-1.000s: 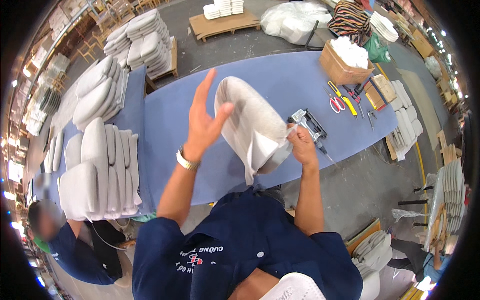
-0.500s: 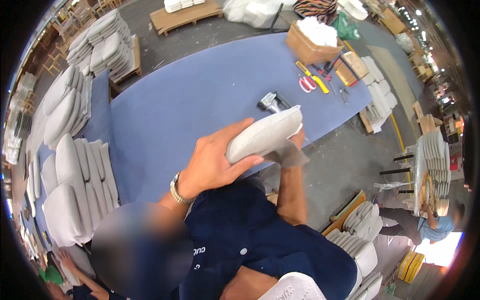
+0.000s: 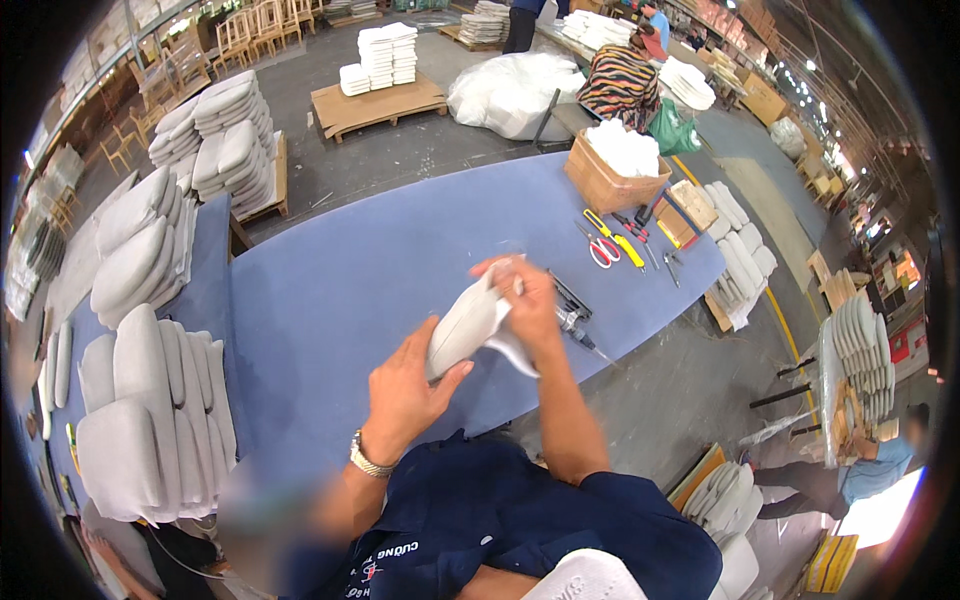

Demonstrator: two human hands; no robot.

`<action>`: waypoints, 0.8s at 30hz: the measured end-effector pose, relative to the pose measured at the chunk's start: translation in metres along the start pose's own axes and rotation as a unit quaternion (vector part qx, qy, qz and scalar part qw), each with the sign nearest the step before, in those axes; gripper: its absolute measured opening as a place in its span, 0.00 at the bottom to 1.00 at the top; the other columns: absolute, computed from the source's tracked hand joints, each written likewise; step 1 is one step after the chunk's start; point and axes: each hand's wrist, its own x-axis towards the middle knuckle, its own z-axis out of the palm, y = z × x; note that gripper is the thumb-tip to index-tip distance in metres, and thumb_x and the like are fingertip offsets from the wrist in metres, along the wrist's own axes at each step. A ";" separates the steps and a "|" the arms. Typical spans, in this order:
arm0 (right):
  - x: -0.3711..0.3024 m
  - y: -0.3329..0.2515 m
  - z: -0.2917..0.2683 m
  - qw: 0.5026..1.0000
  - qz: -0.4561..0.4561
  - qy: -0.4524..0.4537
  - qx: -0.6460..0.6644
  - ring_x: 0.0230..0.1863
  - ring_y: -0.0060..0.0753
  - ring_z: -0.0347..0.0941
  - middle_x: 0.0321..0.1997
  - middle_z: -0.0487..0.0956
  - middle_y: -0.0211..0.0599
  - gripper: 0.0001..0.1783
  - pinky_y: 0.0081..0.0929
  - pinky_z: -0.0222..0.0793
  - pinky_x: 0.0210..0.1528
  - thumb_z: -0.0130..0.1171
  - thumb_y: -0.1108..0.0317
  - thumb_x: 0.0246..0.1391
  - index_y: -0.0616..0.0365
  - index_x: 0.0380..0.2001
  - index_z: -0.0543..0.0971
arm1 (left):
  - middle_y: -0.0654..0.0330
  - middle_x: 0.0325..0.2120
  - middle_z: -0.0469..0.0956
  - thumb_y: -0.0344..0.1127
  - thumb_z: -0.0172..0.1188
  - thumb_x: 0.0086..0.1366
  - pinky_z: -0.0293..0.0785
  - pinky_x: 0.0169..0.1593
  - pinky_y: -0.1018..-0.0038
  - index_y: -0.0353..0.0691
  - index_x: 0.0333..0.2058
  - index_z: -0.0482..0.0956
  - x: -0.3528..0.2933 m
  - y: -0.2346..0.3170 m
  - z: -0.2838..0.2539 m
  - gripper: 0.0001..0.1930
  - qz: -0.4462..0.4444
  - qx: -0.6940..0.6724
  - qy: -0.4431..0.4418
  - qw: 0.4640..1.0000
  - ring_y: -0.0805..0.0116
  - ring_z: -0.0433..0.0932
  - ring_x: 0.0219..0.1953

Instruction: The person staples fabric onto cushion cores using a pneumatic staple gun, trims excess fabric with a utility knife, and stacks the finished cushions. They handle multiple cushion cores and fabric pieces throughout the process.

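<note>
A light grey fabric-covered cushion [image 3: 459, 328] is held on edge above the blue tabletop [image 3: 330, 320]. My left hand [image 3: 408, 385] grips its near end, thumb on one side and fingers on the other. At the far end, my right hand [image 3: 530, 302] has its fingers bent around the cover, slightly blurred. A pale flap of material [image 3: 513, 352] hangs below my right hand. Just beyond that hand lies a metal staple gun [image 3: 572, 318] on the table, partly hidden by it.
Red-handled scissors [image 3: 604, 250], a yellow cutter [image 3: 629, 250] and pliers [image 3: 672, 268] lie near a cardboard box [image 3: 612, 185] of white stuffing. Grey cushions [image 3: 150, 410] are stacked on the left. A person [image 3: 870, 465] stands at far right beside more cushions [image 3: 862, 350].
My right hand has come from behind the cushion to its far end. The cushion has turned and now points more away from me. The view has tilted up, showing more floor beyond the table.
</note>
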 end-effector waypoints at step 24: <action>-0.111 -0.024 -0.052 0.997 0.058 0.037 -0.021 0.44 0.28 0.75 0.44 0.80 0.40 0.20 0.28 0.70 0.50 0.54 0.58 0.72 0.68 0.41 0.82 | 0.46 0.54 0.82 0.60 0.69 0.60 0.82 0.53 0.61 0.34 0.60 0.75 -0.015 0.002 0.035 0.39 0.114 0.020 -0.023 0.993 0.47 0.84 0.53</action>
